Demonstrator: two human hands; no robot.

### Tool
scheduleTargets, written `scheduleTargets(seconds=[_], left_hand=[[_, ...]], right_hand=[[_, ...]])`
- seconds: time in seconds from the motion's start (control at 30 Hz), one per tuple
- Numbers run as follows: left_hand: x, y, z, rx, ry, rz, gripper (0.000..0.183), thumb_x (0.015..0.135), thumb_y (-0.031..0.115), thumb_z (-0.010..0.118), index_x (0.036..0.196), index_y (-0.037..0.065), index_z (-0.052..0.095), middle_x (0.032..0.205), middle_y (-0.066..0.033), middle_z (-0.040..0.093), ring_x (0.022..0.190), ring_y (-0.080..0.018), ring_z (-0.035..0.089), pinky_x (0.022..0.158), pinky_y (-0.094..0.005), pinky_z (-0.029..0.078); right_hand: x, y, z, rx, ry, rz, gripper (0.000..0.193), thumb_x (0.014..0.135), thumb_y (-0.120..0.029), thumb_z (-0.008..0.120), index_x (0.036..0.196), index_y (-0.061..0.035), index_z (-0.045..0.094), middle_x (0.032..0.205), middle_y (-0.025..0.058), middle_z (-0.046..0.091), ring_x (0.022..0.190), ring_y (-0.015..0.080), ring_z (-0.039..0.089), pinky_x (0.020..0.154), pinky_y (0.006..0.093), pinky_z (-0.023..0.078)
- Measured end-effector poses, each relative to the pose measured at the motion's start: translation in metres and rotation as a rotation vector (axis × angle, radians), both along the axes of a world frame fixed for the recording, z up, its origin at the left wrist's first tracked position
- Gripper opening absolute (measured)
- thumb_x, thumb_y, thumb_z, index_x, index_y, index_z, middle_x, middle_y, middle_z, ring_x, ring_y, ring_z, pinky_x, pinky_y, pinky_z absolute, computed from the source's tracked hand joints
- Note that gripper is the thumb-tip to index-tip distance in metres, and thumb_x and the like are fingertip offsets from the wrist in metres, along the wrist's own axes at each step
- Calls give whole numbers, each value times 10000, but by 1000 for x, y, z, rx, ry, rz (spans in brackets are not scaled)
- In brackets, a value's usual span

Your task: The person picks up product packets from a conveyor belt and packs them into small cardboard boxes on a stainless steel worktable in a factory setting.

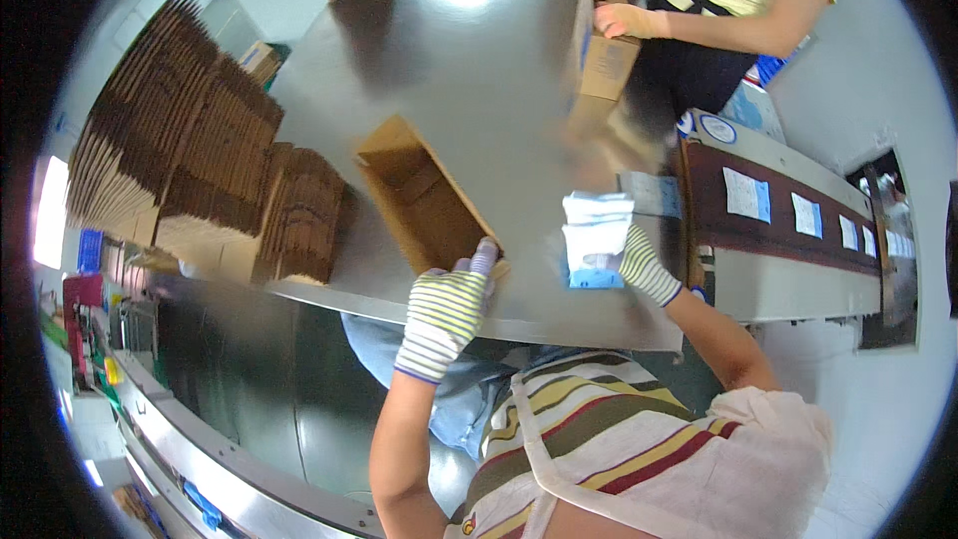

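My left hand (444, 314), in a striped glove, grips the near end of a cardboard box (391, 140), its thumb over the rim. The box lies on the metal table with its open side up and slanted; I see nothing inside it. In my right hand (649, 268), also in a striped glove, is a small stack of white-and-blue flat packets (597, 212), held from its right side above the table. Another flat packet (654, 196) lies just beyond, next to the conveyor's end.
Tall stacks of folded cardboard boxes (215, 130) stand at the left of the metal table (479, 70). To the right, a dark conveyor belt (813, 248) carries several spaced packets. Across the table, a co-worker's hands (629, 20) hold another cardboard box (607, 68).
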State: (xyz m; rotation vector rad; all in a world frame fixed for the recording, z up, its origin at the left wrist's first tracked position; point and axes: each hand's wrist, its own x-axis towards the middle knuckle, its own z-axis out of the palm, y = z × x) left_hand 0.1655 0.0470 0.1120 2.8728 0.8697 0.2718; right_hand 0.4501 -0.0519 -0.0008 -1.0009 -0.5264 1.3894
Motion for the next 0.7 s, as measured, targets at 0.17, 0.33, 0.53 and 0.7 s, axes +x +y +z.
scheduleTargets(seconds=[0.17,0.33,0.53,0.7], left_hand=[[10,0,-5,81,170,-41,385,854,143,483,1229,58,500,731,-117,628,596,-260,623,554,-376,481],[21,-7,-12,184,152,-68,355,859,139,500,1207,72,522,723,-101,637,577,-223,618,523,-343,483],[-9,-23,-2,146,12,-72,230,872,201,522,1019,41,598,638,-92,607,509,-229,598,481,-354,470],[-5,32,69,-38,-618,-7,206,843,164,590,1036,93,598,864,-123,637,755,-291,634,649,-409,495]], right_hand=[[-36,60,117,714,-1308,-158,577,720,-308,753,1208,-91,535,1140,84,590,1036,232,588,865,365,499],[-88,120,121,820,-1017,178,410,827,-255,657,1179,-61,577,1138,97,614,1074,213,562,956,343,427],[-115,123,109,471,-1845,723,511,730,-451,641,1065,-66,627,1074,73,632,1095,236,542,1133,408,186],[-108,121,119,406,-1989,766,571,576,-395,766,1018,-49,655,1118,130,614,1150,264,515,1130,482,160]])
